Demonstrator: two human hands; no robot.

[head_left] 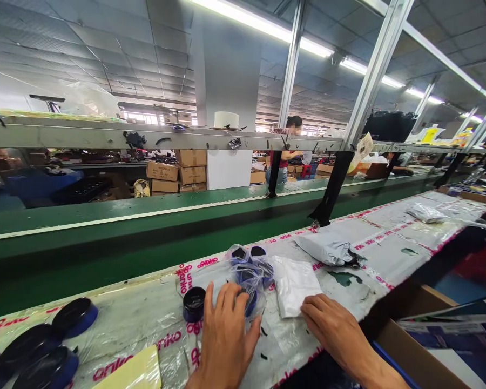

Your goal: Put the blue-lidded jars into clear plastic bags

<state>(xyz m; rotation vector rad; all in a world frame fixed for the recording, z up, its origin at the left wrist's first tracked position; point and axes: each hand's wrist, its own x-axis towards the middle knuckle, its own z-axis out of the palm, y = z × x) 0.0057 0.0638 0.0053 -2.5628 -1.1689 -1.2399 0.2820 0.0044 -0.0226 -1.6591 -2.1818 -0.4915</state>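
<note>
My left hand (pixel 227 337) is over the bench, its fingers spread and bent, with nothing visibly gripped. Just beyond its fingertips stands a small round black-and-blue cap (pixel 194 304). A clear plastic bag (pixel 253 275) holding several similar caps lies beside those fingers, partly hidden by them. At the near right corner of a flat white plastic packet (pixel 295 283), my right hand (pixel 334 324) has its fingers drawn together on the edge; its thumb is hidden. Larger black-and-blue round lids (pixel 75 317) lie at the lower left.
A yellow pad (pixel 132 373) lies at the front edge. Behind the white packet is a torn grey plastic bag (pixel 328 248). A green conveyor belt (pixel 146 246) runs behind the bench, with a metal rail (pixel 178 139) above. An open cardboard box (pixel 413 346) stands lower right; a person works beyond.
</note>
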